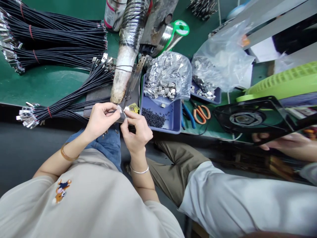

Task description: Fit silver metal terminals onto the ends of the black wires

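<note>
My left hand (101, 119) is closed in a pinch on a thin black wire (112, 111) with a small metal terminal (119, 108) at its tip. My right hand (136, 130) is closed too, its fingertips pinching a fine solder wire (125, 114) right next to that terminal. Both hands meet at the table's front edge, just below the wrapped soldering tool (125, 62) and a small yellow sponge (133, 107).
Bundles of black wires (59, 39) with metal terminals lie left. A blue tray (170, 117) holds a bag of metal clips (168, 77) and black bits. Orange-handled scissors (201, 114), a green solder spool (180, 28) and a black fan (247, 117) stand right. Another person's hand (279, 142) holds the fan.
</note>
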Demonstrator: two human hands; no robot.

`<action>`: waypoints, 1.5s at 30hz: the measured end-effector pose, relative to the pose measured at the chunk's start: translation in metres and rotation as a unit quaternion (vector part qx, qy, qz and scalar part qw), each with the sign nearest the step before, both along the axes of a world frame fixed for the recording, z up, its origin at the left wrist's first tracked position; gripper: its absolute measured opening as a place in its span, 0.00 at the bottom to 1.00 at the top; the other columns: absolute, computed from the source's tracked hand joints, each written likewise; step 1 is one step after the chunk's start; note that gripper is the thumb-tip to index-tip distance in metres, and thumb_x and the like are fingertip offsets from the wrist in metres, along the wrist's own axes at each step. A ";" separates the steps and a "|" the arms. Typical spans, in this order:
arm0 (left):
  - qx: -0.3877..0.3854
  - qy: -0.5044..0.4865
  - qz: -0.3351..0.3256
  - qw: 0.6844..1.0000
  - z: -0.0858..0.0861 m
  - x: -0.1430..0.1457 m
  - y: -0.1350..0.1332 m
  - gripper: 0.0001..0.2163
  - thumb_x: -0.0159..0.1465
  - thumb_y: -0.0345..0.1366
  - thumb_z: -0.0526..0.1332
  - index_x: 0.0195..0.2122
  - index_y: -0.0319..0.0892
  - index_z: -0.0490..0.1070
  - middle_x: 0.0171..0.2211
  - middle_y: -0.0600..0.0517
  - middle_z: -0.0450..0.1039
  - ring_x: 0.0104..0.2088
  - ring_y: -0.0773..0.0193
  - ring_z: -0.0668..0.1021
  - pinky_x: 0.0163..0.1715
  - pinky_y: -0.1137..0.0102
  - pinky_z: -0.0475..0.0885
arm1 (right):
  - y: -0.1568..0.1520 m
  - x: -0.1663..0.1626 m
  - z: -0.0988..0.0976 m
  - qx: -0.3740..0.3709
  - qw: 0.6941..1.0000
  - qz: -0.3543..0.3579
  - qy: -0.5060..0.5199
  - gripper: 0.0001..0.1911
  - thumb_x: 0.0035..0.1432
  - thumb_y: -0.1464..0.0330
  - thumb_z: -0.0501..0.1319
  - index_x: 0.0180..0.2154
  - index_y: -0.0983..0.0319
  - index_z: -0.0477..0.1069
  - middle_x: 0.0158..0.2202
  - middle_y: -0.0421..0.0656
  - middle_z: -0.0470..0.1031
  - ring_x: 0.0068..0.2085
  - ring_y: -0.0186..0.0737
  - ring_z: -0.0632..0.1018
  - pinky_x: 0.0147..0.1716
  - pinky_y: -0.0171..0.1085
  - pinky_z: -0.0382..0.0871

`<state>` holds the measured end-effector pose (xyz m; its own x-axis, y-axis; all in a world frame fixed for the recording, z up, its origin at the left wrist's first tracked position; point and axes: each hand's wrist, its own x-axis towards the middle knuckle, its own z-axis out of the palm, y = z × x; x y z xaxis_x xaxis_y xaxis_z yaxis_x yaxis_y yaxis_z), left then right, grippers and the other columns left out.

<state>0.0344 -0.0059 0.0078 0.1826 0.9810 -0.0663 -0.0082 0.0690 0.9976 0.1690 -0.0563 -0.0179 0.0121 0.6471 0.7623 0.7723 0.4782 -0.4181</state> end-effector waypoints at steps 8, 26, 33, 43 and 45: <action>-0.008 -0.001 0.008 1.000 0.000 0.002 0.000 0.09 0.51 0.38 0.64 0.25 0.36 0.78 0.20 0.53 0.71 0.22 0.71 0.66 0.22 0.76 0.61 | 0.002 0.001 -0.001 0.002 1.000 -0.010 -0.020 0.09 0.62 0.76 0.60 0.37 0.55 0.70 0.41 0.44 0.85 0.40 0.39 0.86 0.40 0.37 0.81; -0.017 -0.019 -0.001 1.000 -0.001 0.002 0.001 0.08 0.50 0.36 0.64 0.24 0.35 0.77 0.20 0.54 0.71 0.22 0.73 0.67 0.22 0.78 0.63 | 0.002 0.000 0.000 0.022 0.999 -0.009 -0.031 0.10 0.60 0.78 0.61 0.35 0.56 0.69 0.40 0.43 0.85 0.38 0.37 0.85 0.38 0.35 0.80; 0.020 0.033 -0.026 0.999 -0.002 -0.002 -0.005 0.08 0.54 0.35 0.62 0.26 0.35 0.78 0.21 0.54 0.73 0.21 0.73 0.67 0.22 0.77 0.62 | -0.001 0.001 0.004 -0.025 0.998 -0.040 0.040 0.05 0.63 0.73 0.62 0.34 0.57 0.71 0.38 0.43 0.84 0.37 0.37 0.85 0.34 0.35 0.80; 0.061 0.050 -0.039 0.996 0.000 -0.004 -0.009 0.10 0.57 0.34 0.60 0.29 0.35 0.80 0.26 0.50 0.80 0.21 0.71 0.73 0.21 0.79 0.67 | -0.003 0.003 0.011 -0.208 0.946 0.033 0.247 0.06 0.59 0.70 0.64 0.30 0.60 0.70 0.39 0.43 0.81 0.36 0.37 0.83 0.34 0.34 0.81; 0.068 0.055 -0.035 0.996 0.000 -0.004 -0.009 0.09 0.57 0.33 0.60 0.28 0.35 0.79 0.25 0.51 0.79 0.21 0.71 0.73 0.21 0.79 0.67 | -0.001 0.003 0.012 -0.208 0.949 0.032 0.234 0.06 0.59 0.71 0.63 0.30 0.59 0.69 0.38 0.43 0.80 0.36 0.36 0.83 0.34 0.34 0.80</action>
<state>0.0305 -0.0150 0.0075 0.2501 0.9673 0.0429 0.1019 -0.0703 0.9923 0.1724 -0.0578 -0.0061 0.2378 0.9015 0.3615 0.4299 0.2360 -0.8715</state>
